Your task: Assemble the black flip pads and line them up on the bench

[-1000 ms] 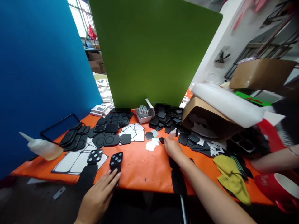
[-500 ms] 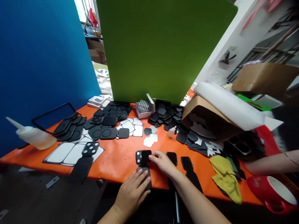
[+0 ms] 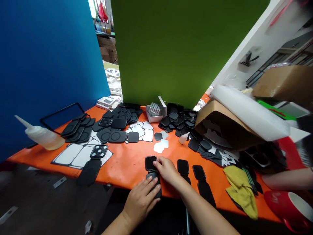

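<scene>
A black two-part hinged pad stands out at the table's front edge, its upper square (image 3: 150, 163) under a glossy black cover and its longer lower half (image 3: 156, 192) partly hidden. My left hand (image 3: 141, 199) lies with stretched fingers on that lower half. At the right edge of the upper square, my right hand (image 3: 166, 168) pinches the black square cover, which sits over the square. Two similar hinged pads (image 3: 183, 167) (image 3: 199, 173) lie just right of my right hand. To the left is another hinged pad (image 3: 99, 151), showing pale dots on its square.
Black pads (image 3: 117, 120) lie in heaps at the back, beside a white box of small cylinders (image 3: 154, 110). A large squeeze bottle (image 3: 44, 137) is at far left, a small one (image 3: 184, 138) mid-table. A yellow cloth (image 3: 241, 189), red mug (image 3: 288, 205) and another person's arm (image 3: 288, 179) are right.
My right hand has shifted the black square cover left onto the upper square, hiding its pale dots. My left hand stays on the lower half. The camera view has turned slightly left.
</scene>
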Motion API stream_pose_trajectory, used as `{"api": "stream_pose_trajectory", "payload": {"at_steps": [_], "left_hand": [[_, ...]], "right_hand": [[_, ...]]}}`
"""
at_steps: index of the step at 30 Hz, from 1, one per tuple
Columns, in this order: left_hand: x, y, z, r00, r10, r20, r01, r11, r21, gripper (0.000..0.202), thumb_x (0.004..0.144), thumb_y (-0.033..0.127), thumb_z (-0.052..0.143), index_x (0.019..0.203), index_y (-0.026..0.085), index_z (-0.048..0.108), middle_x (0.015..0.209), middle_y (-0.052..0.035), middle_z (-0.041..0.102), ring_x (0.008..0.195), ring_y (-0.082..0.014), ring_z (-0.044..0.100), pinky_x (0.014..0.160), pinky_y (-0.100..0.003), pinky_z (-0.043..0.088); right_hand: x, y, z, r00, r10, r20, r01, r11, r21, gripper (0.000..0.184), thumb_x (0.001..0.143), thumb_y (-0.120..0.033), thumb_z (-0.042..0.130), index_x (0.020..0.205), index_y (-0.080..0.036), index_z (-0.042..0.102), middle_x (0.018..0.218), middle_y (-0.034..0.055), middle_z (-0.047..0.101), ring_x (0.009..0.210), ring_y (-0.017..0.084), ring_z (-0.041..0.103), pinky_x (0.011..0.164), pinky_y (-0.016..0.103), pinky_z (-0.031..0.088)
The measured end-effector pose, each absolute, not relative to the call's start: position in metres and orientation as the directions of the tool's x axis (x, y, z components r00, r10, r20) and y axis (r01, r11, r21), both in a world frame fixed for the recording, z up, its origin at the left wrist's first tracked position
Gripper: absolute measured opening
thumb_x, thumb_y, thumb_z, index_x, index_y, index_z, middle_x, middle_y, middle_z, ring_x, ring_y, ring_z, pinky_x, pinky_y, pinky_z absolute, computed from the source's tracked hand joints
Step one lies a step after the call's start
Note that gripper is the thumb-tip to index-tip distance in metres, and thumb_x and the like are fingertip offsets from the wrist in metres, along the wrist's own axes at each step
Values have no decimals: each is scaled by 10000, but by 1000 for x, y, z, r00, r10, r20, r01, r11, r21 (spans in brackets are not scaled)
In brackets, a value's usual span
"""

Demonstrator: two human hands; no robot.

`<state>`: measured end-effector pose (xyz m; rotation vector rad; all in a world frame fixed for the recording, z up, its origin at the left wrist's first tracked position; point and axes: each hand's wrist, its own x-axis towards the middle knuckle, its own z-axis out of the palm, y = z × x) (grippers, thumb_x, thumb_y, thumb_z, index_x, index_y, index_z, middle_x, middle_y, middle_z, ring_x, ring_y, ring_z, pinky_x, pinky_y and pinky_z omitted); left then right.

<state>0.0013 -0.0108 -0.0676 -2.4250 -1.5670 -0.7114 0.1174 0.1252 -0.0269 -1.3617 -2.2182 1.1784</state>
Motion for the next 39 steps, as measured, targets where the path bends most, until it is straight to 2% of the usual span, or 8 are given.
{"api": "stream_pose_trajectory", "payload": {"at_steps": [7, 13, 23, 29, 31, 35, 37, 39], "left_hand": [[1, -11, -66, 311, 818, 483, 889, -431, 157, 410, 808, 304, 526, 1212, 246, 487, 1220, -51, 541, 1115, -248, 492, 846, -379, 478], [2, -11, -67, 324, 820, 471, 897, -424, 122, 407, 815, 317, 512, 1213, 238, 486, 1233, -45, 529, 1118, -250, 488, 833, -380, 487], [0, -11, -67, 318, 828, 461, 896, -422, 139, 401, 820, 329, 500, 1212, 244, 487, 1236, -40, 527, 1113, -243, 494, 831, -369, 489], [0, -12, -67, 309, 816, 488, 897, -421, 135, 392, 817, 323, 508, 1202, 251, 496, 1216, -41, 545, 1097, -238, 509, 821, -360, 495], [1, -11, -67, 304, 812, 498, 893, -426, 149, 396, 815, 315, 513, 1204, 251, 494, 1212, -44, 547, 1105, -236, 503, 838, -359, 486], [0, -11, -68, 325, 809, 490, 890, -436, 130, 415, 819, 313, 508, 1226, 248, 471, 1229, -46, 533, 1114, -239, 494, 853, -361, 477], [-1, -13, -68, 348, 810, 471, 888, -446, 111, 424, 823, 303, 502, 1241, 250, 453, 1243, -42, 520, 1123, -243, 485, 856, -363, 476], [-1, -17, -66, 358, 816, 454, 878, -460, 133, 430, 823, 278, 502, 1248, 262, 442, 1253, -36, 510, 1137, -243, 472, 863, -364, 472]], "right_hand": [[117, 130, -30, -519, 836, -178, 655, 255, -711, 239, 769, -328, 488, 589, -180, 438, 554, -33, 500, 541, 98, 440, 504, 202, 270], [113, 129, -32, -490, 852, -185, 706, 264, -657, 232, 776, -331, 476, 602, -182, 443, 567, -30, 514, 544, 100, 445, 498, 203, 268], [108, 127, -25, -490, 852, -185, 783, 337, -523, 248, 799, -384, 450, 670, -184, 522, 666, 31, 589, 598, 145, 499, 514, 237, 280], [107, 130, -12, -492, 853, -176, 849, 425, -314, 333, 768, -481, 489, 853, -166, 556, 796, 103, 604, 727, 226, 549, 599, 296, 326], [109, 131, -10, -518, 842, -150, 821, 441, -362, 296, 804, -437, 448, 902, -176, 548, 859, 96, 586, 763, 216, 541, 626, 297, 333], [109, 135, -14, -548, 826, -135, 671, 338, -660, 191, 806, -305, 449, 935, -194, 535, 996, 75, 517, 875, 186, 491, 730, 288, 332], [107, 138, -16, -537, 826, -174, 629, 254, -735, 152, 777, -282, 476, 884, -186, 525, 935, 55, 514, 844, 171, 481, 723, 280, 343], [106, 138, -18, -541, 814, -213, 610, 206, -766, 133, 778, -274, 459, 876, -191, 494, 795, 11, 514, 725, 142, 483, 641, 253, 363]]}}
